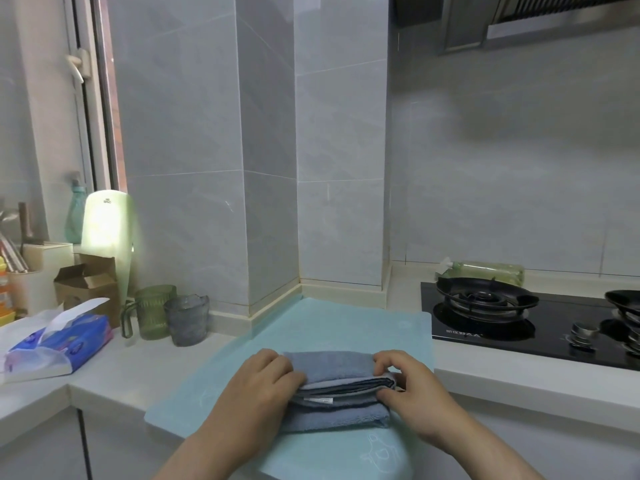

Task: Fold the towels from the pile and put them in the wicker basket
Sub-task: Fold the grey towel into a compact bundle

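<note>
Head view: a pale kitchen counter in a grey-tiled corner, a black gas hob at its right end, a tissue pack at its left. Near the front edge, on a light blue mat, lies the folded blue-grey towel; the left hand grips its left end, the right hand pinches its right.

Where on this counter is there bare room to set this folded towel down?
Free: the mat behind the towel; the counter between the tissue pack and the mat; the strip in front of the stove. Crowded: the back left, with a green cup, a grey cup and a cardboard box.
</note>
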Motion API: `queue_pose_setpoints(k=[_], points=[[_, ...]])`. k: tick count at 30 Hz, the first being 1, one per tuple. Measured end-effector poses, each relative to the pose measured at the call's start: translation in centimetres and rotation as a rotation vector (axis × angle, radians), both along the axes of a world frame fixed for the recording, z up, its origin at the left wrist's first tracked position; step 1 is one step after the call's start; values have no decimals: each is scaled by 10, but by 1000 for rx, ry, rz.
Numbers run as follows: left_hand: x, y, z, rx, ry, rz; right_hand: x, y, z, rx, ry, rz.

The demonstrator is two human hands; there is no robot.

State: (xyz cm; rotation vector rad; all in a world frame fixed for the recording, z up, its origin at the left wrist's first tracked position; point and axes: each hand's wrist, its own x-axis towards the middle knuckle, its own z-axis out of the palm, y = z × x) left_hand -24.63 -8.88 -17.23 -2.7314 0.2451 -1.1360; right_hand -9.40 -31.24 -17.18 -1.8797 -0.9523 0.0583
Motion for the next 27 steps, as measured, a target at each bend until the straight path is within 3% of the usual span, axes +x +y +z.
queue_pose_setpoints(k=[6, 18, 21, 24, 27], points=[[-4, -2, 5, 47, 47, -24, -4, -5, -3, -59, -78, -5], [-16, -4, 6, -474, 367, 24, -16, -11, -3, -74, -262, 36], [-20, -9, 9, -400, 500, 45, -17, -11, -7, -124, -319, 70], [-5, -16, 19, -331, 483, 191, -19, -11, -5, -206, -306, 114], [15, -30, 28, -161, 465, 370, -16, -6, 11, -265, -384, -47]])
